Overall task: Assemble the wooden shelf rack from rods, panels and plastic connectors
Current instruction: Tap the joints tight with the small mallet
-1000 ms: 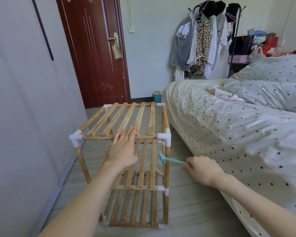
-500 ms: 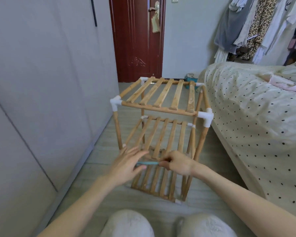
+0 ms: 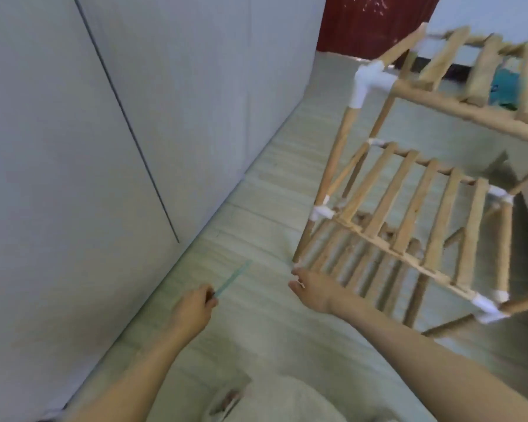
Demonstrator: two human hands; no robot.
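The wooden shelf rack (image 3: 415, 208), built of rods, slatted panels and white plastic connectors (image 3: 367, 83), stands on the floor at the right. My left hand (image 3: 194, 307) grips the handle of a thin teal tool (image 3: 233, 278), held out low over the floor near the wall, left of the rack. My right hand (image 3: 313, 287) hovers with relaxed fingers just in front of the rack's lower left leg, holding nothing. The frame is blurred by motion.
A grey wardrobe wall (image 3: 104, 117) runs along the left down to the floor. A dark red door (image 3: 375, 22) is at the back. My knees (image 3: 281, 400) show at the bottom edge. Pale wood-pattern floor (image 3: 256, 226) lies between wall and rack.
The teal tool passed from my right hand to my left, which swung it left toward the wall. My right hand let go and opened. The view turned left and down.
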